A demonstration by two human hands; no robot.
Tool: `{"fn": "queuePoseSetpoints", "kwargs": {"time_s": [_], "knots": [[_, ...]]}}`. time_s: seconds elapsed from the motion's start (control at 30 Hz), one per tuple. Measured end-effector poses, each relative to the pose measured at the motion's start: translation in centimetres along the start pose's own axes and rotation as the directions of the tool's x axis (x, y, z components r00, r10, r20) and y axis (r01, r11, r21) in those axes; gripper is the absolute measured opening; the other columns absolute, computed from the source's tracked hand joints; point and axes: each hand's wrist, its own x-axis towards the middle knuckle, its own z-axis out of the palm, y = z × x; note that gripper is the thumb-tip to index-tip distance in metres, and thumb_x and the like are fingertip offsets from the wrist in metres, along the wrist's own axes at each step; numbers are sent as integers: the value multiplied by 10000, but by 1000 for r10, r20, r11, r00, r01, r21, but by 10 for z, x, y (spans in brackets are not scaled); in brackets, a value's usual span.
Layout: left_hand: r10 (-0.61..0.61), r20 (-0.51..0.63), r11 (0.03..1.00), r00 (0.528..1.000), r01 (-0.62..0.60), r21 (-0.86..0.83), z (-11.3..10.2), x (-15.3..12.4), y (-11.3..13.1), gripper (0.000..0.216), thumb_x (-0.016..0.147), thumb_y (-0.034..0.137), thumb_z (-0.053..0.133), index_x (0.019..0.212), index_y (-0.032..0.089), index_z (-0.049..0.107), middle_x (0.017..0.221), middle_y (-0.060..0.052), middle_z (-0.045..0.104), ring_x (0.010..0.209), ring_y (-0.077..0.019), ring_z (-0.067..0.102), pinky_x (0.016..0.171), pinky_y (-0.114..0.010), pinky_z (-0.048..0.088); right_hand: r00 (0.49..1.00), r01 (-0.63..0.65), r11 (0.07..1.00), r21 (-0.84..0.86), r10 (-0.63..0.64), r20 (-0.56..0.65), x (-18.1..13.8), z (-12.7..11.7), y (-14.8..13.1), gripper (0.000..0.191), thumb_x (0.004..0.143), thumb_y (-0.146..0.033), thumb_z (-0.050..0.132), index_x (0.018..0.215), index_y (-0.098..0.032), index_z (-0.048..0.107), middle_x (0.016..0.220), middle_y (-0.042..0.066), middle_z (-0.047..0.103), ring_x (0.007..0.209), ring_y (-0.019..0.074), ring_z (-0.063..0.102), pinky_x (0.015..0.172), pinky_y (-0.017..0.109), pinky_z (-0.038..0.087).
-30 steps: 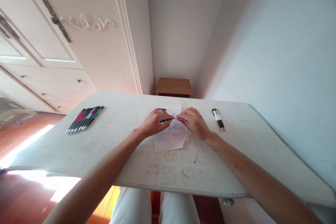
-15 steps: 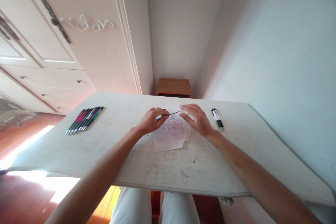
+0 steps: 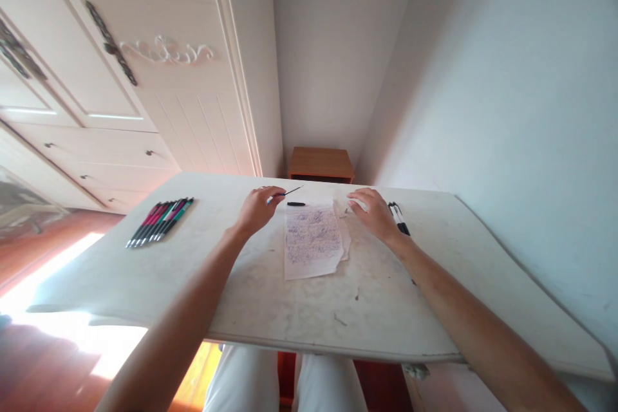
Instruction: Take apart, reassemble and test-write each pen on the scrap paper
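My left hand (image 3: 259, 210) pinches a blue pen part with a thin dark pen refill (image 3: 293, 191) sticking out to the right. The fingers hide most of the blue part. Just right of that hand, a short black pen piece (image 3: 296, 204) lies by the top edge of a paper sheet (image 3: 313, 251) covered in scribbles. My right hand (image 3: 373, 209) hovers right of the sheet, thumb and fingers apart, with nothing visible between them. Beside it lie white-and-black pens (image 3: 402, 225), partly covered by the hand and wrist.
Several pens (image 3: 161, 222) with pink, green and black bodies lie in a row at the left of the white table (image 3: 193, 296). Small scraps (image 3: 340, 320) dot the tabletop. A wooden stand (image 3: 321, 161) is behind the table, a cupboard (image 3: 193, 109) at left, a wall at right.
My hands have moved apart, the left going left with the refill and the right going right toward the white-and-black pens. The black pen piece now shows on the table.
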Motion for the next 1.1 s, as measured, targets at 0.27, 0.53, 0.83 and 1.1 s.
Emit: {"fn": "queuePoseSetpoints", "kwargs": {"time_s": [0.27,0.53,0.83,1.1], "knots": [[38,63,996,997,-43,76,1,0,-10,232,885,230,509,971,224,725,966,-43,747,921,-224,670,857,-354,501,966,187,976,-109,-162,199,-4,0,-5,98,840,-268,674,844,-244,769,1201,108,615,1128,292,556,963,514,458],[113,69,990,991,-118,75,3,0,-4,196,884,201,545,964,223,723,933,-43,750,878,-218,668,822,-358,491,957,184,976,-120,-150,249,-6,5,-2,98,819,-168,685,789,-230,754,1187,113,639,1106,290,573,916,535,466],[186,91,978,978,-193,79,4,-3,11,198,923,232,525,1001,205,705,977,-52,746,912,-227,651,851,-383,450,948,209,970,-128,-168,272,-5,6,-10,110,886,-171,599,811,-193,677,1229,116,625,1167,289,527,934,512,429],[268,87,960,959,-274,63,8,-9,29,184,931,273,547,1020,219,697,965,-53,738,920,-222,648,844,-377,440,994,97,990,104,-102,44,0,-8,-33,192,979,-321,449,997,-213,607,923,71,684,838,208,640,769,345,506]]}}
